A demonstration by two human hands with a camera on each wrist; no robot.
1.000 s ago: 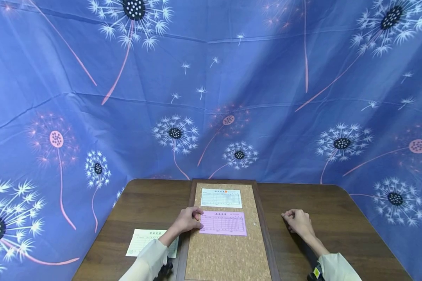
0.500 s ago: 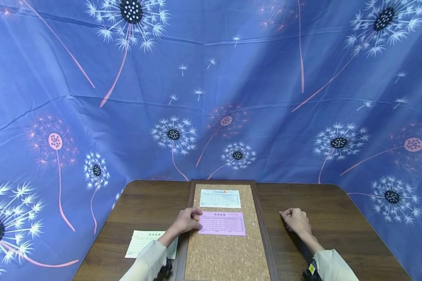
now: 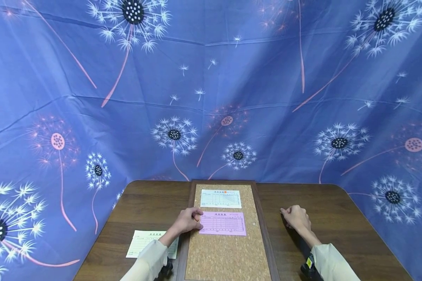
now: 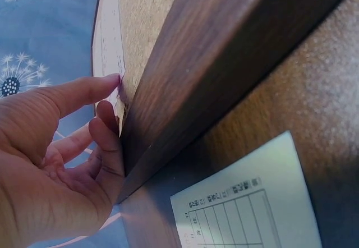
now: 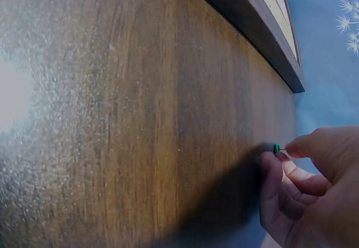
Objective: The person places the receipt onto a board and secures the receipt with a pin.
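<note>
On the cork board (image 3: pixel 228 253) a pink printed slip (image 3: pixel 225 223) lies below a white slip (image 3: pixel 218 198) with an orange spot, like a tack head, near its top edge. My left hand (image 3: pixel 187 221) holds the pink slip by its left edge, with the thumb on the paper and the other fingers bent beside the frame. Over the table right of the board, my right hand (image 3: pixel 297 217) pinches a green-headed tack (image 5: pixel 276 148) at its fingertips. Its metal point shows beside the thumb in the right wrist view.
A pale green slip (image 3: pixel 140 242) lies on the wooden table (image 3: pixel 323 203) left of the board, partly under the left sleeve. The board's raised dark wooden frame (image 4: pixel 185 85) stands above the tabletop. A blue dandelion-print cloth (image 3: pixel 278 148) hangs behind the table.
My right hand has shifted slightly toward the far side of the table. The left hand and the pink slip stay in place; the head view moves a little.
</note>
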